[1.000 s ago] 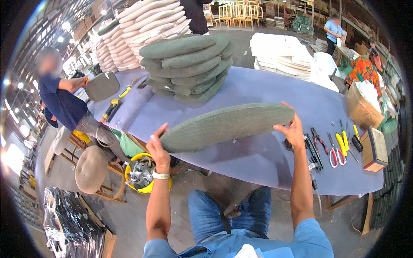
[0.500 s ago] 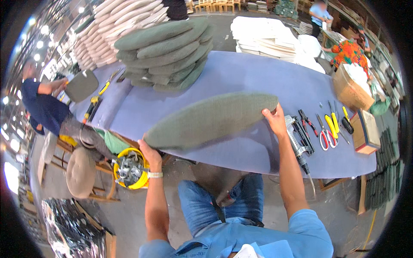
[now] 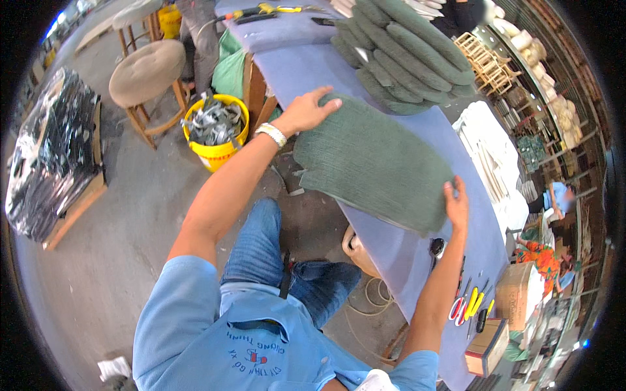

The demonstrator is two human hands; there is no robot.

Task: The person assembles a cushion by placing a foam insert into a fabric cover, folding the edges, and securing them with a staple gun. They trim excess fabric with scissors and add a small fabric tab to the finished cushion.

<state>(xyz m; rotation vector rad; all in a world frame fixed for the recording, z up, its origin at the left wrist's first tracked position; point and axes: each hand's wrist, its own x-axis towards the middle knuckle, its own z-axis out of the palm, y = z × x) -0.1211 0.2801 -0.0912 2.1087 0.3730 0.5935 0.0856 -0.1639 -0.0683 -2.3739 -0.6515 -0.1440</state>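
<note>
A dark green fabric-covered seat cushion (image 3: 375, 159) is held up, tilted, over the near edge of the purple-covered table (image 3: 287, 72). My left hand (image 3: 308, 112) grips its upper left corner, thumb on the top face. At the opposite end, my right hand (image 3: 458, 207) holds the right edge, its thumb in front and the other fingers partly behind. A loose bit of cloth juts from the cushion's left side. Beyond it on the table is a stack of matching green cushions (image 3: 407, 55). The black end of a tool (image 3: 437, 247) shows beside my right forearm.
Red-handled scissors (image 3: 458, 310) and yellow-handled tools (image 3: 476, 303) lie near a small box (image 3: 486, 347) at the right. A yellow bucket (image 3: 214, 156) of grey scraps and a padded stool (image 3: 147, 73) stand at the left. White cushions (image 3: 486, 153) are piled beyond the table.
My view has swung left and tilted. The cushion has turned from nearly edge-on to showing its broad face, with my left hand now higher on its corner. Both hands still hold it.
</note>
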